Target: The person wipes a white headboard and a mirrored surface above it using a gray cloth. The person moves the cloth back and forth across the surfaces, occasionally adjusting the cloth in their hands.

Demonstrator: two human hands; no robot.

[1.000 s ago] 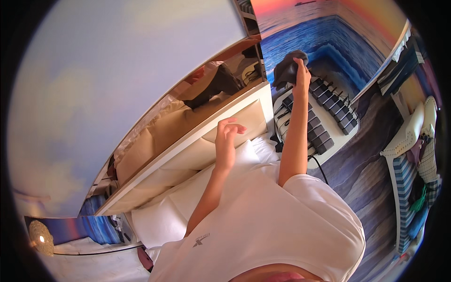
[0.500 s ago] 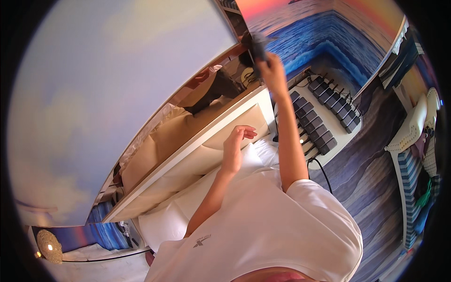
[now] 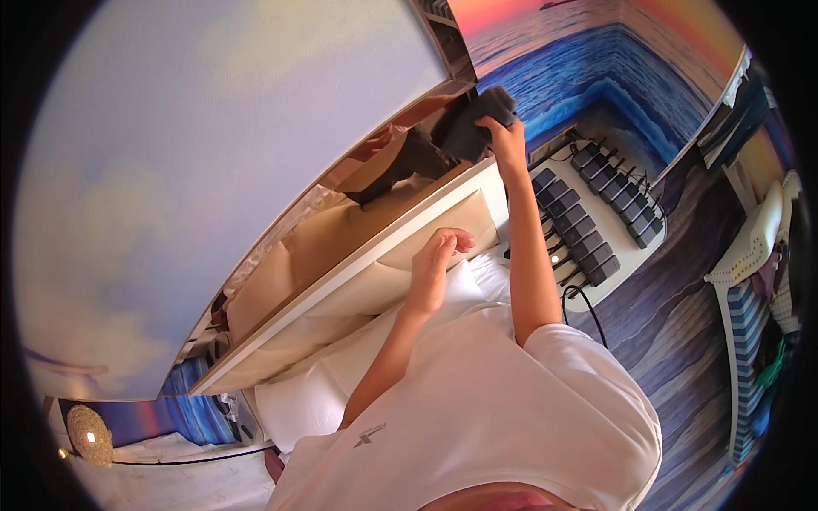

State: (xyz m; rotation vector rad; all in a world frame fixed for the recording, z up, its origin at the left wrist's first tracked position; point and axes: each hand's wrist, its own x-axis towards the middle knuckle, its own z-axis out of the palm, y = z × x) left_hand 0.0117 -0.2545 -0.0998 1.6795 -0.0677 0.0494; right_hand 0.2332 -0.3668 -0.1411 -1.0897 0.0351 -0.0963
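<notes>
A dark grey cloth is bunched in my right hand, whose arm stretches far up and away. It lies against the mirror strip above the far corner of the headboard; whether it presses on the mirror or the wooden ledge I cannot tell. My left hand hovers in front of the padded cream headboard, fingers loosely bent, nothing visible in it. White pillows rest below the headboard.
Right of my arm, a white bedside table carries rows of dark blocky adapters with black cables. A white studded chair with clothes stands far right. A woven round lamp is at lower left.
The cloth has swung down and left from the mirror's end and now shows broader. My right hand shifted slightly downward and right; my left hand's fingers curled a little more.
</notes>
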